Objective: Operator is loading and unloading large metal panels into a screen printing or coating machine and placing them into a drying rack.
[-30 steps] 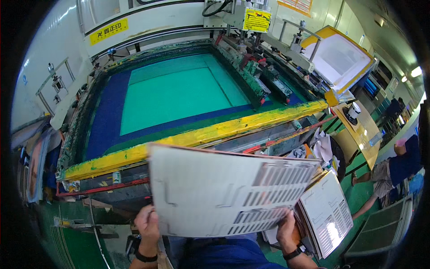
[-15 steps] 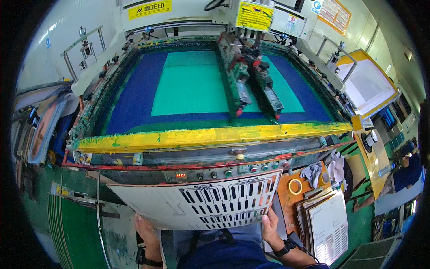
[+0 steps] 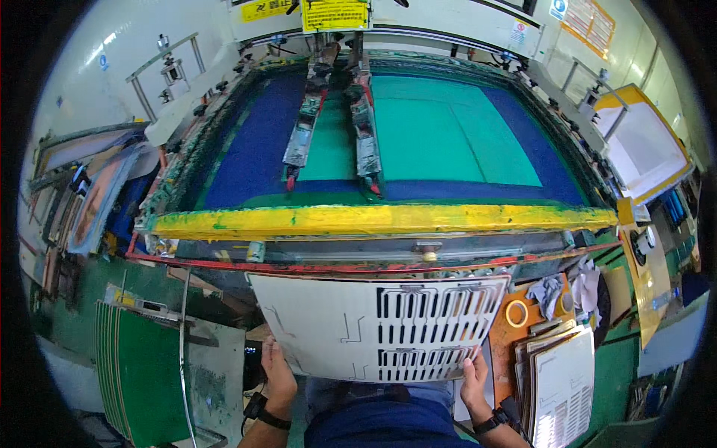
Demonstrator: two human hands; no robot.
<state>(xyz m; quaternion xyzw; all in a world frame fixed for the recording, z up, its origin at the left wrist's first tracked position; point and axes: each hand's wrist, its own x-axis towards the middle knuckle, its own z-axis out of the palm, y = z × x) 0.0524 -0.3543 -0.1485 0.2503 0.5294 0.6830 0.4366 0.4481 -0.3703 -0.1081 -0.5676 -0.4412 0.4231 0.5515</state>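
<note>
A thin white panel [image 3: 321, 317] with rows of black slots and fine dark lines is in front of my body, its far edge close to the front of a screen-printing machine. My left hand [image 3: 278, 375] grips the left part of its near edge. At its right near corner, my right hand [image 3: 473, 379] is closed on it with the thumb on top. Beyond the panel lies the machine's printing screen, blue and teal mesh inside a yellow-edged frame [image 3: 388, 221]. Two long squeegee bars [image 3: 364, 131] stand over the left half of the mesh.
On the right, an orange-brown table [image 3: 505, 351] carries a stack of similar white panels [image 3: 564, 384], a tape roll [image 3: 508, 313] and crumpled cloth [image 3: 548, 296]. Green boards [image 3: 149, 369] stand at lower left. A red rail [image 3: 299, 266] runs along the machine's front.
The squeegee bars have travelled left across the mesh. The panel has levelled out, and both hands keep their hold on it. My view has shifted slightly.
</note>
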